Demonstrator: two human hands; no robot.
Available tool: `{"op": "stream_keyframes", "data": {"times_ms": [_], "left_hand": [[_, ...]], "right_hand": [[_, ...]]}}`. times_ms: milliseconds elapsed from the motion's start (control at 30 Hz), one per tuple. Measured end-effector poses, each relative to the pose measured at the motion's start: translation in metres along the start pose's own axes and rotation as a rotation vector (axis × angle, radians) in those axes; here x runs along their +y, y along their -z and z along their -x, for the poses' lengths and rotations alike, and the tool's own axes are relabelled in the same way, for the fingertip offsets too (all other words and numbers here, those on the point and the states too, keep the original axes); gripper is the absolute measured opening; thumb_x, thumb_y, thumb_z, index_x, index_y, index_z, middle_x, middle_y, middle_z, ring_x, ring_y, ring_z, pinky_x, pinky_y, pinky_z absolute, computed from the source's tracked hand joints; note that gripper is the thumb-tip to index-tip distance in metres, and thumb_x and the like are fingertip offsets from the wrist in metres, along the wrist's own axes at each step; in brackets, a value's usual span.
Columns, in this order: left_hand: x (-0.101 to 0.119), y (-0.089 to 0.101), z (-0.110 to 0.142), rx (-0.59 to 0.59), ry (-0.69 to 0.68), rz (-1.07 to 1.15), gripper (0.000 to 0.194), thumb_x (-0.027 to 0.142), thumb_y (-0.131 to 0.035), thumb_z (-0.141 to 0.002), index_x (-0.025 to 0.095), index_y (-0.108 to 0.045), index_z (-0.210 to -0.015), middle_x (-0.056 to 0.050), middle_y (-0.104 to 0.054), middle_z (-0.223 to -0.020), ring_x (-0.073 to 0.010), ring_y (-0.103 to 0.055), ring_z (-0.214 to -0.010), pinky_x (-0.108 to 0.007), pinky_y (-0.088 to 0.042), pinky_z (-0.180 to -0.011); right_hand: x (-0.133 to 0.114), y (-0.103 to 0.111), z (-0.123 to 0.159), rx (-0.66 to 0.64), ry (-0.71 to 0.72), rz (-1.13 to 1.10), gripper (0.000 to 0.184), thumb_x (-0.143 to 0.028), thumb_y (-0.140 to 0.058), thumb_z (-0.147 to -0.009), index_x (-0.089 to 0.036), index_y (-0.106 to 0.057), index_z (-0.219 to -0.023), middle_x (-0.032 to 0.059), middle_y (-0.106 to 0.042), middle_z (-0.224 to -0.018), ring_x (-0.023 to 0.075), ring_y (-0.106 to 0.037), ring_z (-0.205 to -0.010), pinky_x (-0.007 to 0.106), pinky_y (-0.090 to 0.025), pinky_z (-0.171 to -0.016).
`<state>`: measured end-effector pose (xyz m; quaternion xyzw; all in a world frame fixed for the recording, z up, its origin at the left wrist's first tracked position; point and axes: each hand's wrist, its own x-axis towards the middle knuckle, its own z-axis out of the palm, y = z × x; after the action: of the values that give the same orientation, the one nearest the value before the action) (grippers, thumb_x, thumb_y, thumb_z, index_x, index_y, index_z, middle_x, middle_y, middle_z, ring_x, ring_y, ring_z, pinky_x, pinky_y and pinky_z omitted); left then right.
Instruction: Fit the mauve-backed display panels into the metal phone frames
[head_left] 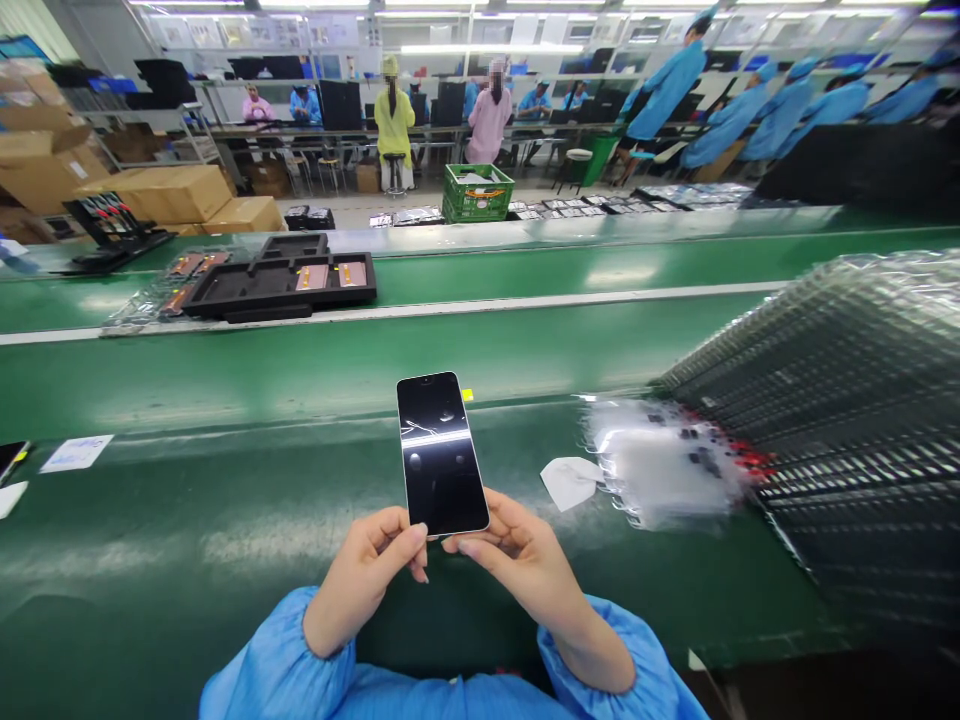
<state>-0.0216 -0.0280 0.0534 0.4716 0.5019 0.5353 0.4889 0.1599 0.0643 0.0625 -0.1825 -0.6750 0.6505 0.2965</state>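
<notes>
Both my hands hold a black smartphone [441,455] up over the green bench, its glossy screen facing me and its top edge tilted away. My left hand [371,570] pinches its lower left corner. My right hand [510,550] grips the lower right corner and bottom edge. Light glares in a streak across the dark glass. Blue gown sleeves cover both my forearms up to the wrists. To the right of my right hand lies a white wipe [570,482], next to a crumpled clear plastic film [664,465].
A tall stack of dark trays [847,420] looms at the right. Beyond the bench run green conveyor belts carrying a black foam tray [281,285]. White paper [75,453] lies at the left. Farther back are cardboard boxes [154,195], a green crate [478,192] and gowned co-workers.
</notes>
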Motion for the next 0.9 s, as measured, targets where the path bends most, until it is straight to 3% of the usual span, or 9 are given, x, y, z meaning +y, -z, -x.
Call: {"op": "stream_keyframes", "data": {"times_ms": [200,300,400,467,567,667,733,800,900], "left_hand": [[0.001,-0.001,0.001,0.003,-0.007,-0.039,0.048,0.052,-0.049,-0.094,0.010,-0.051,-0.072,-0.005,-0.055,-0.069,-0.0093,-0.055,-0.066,-0.024,-0.044,-0.070],[0.001,0.000,0.001,-0.017,0.002,-0.073,0.048,0.051,-0.050,-0.094,0.009,-0.051,-0.071,-0.006,-0.056,-0.070,-0.0095,-0.055,-0.067,-0.024,-0.045,-0.071],[-0.001,0.010,-0.006,-0.199,0.009,0.128,0.049,0.051,-0.058,-0.089,0.008,-0.059,-0.112,-0.014,-0.061,-0.108,-0.0191,-0.060,-0.096,-0.031,-0.047,-0.086],[-0.003,0.022,-0.015,-0.233,0.039,0.383,0.066,0.054,-0.059,-0.088,0.012,-0.044,-0.137,-0.019,-0.052,-0.130,-0.0280,-0.056,-0.113,-0.040,-0.048,-0.091],[-0.006,0.046,-0.037,-0.021,0.205,0.620,0.061,0.047,-0.068,-0.082,0.006,-0.052,-0.125,-0.019,-0.060,-0.112,-0.0248,-0.062,-0.093,-0.037,-0.054,-0.076],[-0.007,0.070,-0.065,0.099,0.302,0.608,0.050,0.022,-0.072,-0.078,0.005,-0.056,-0.123,-0.015,-0.062,-0.098,-0.0186,-0.062,-0.077,-0.032,-0.056,-0.065],[-0.009,0.086,-0.088,0.175,0.291,0.595,0.043,0.015,-0.064,-0.083,0.006,-0.055,-0.125,-0.014,-0.062,-0.097,-0.0168,-0.063,-0.076,-0.031,-0.056,-0.065],[-0.012,0.104,-0.114,0.310,0.249,0.604,0.032,0.013,-0.055,-0.089,0.007,-0.052,-0.121,-0.011,-0.062,-0.098,-0.0149,-0.063,-0.078,-0.030,-0.056,-0.072],[-0.019,0.140,-0.151,0.505,0.134,0.553,0.026,0.012,-0.044,-0.096,0.008,-0.048,-0.121,-0.012,-0.060,-0.108,-0.0137,-0.063,-0.087,-0.031,-0.054,-0.082]], "right_hand": [[0.003,0.004,0.001,-0.016,-0.015,0.015,0.045,-0.022,-0.061,-0.091,-0.015,-0.044,-0.132,0.0068,-0.068,-0.105,0.0112,-0.067,-0.095,0.021,-0.055,-0.089],[0.001,0.005,0.000,-0.012,0.026,-0.018,0.036,-0.024,-0.059,-0.094,-0.017,-0.049,-0.127,0.0041,-0.069,-0.098,0.0087,-0.067,-0.091,0.016,-0.054,-0.085],[-0.001,0.008,-0.002,-0.010,-0.001,-0.047,0.029,-0.027,-0.056,-0.095,-0.014,-0.054,-0.121,0.0053,-0.069,-0.090,0.0086,-0.067,-0.083,0.017,-0.055,-0.079],[0.002,0.011,-0.002,-0.075,-0.101,-0.054,0.037,-0.034,-0.059,-0.094,-0.009,-0.054,-0.122,0.0107,-0.068,-0.095,0.0118,-0.067,-0.081,0.022,-0.055,-0.078],[0.014,0.018,-0.004,-0.175,-0.244,-0.044,0.050,-0.044,-0.061,-0.091,-0.006,-0.055,-0.122,0.0151,-0.067,-0.096,0.0138,-0.067,-0.079,0.024,-0.052,-0.075],[0.035,0.027,-0.006,-0.133,-0.358,-0.006,0.072,-0.055,-0.060,-0.088,-0.005,-0.043,-0.135,0.0154,-0.066,-0.095,0.0149,-0.065,-0.080,0.025,-0.049,-0.073],[0.054,0.037,-0.008,0.024,-0.365,0.050,0.086,-0.062,-0.060,-0.085,-0.007,-0.030,-0.143,0.0185,-0.062,-0.111,0.0156,-0.064,-0.081,0.028,-0.048,-0.072],[0.076,0.049,-0.009,0.166,-0.302,0.169,0.087,-0.066,-0.055,-0.085,-0.008,-0.027,-0.143,0.0200,-0.057,-0.120,0.0163,-0.063,-0.085,0.030,-0.049,-0.074],[0.108,0.065,-0.012,0.204,-0.256,0.390,0.087,-0.072,-0.049,-0.084,-0.004,-0.035,-0.136,0.0197,-0.057,-0.114,0.0180,-0.062,-0.083,0.032,-0.049,-0.082]]}}
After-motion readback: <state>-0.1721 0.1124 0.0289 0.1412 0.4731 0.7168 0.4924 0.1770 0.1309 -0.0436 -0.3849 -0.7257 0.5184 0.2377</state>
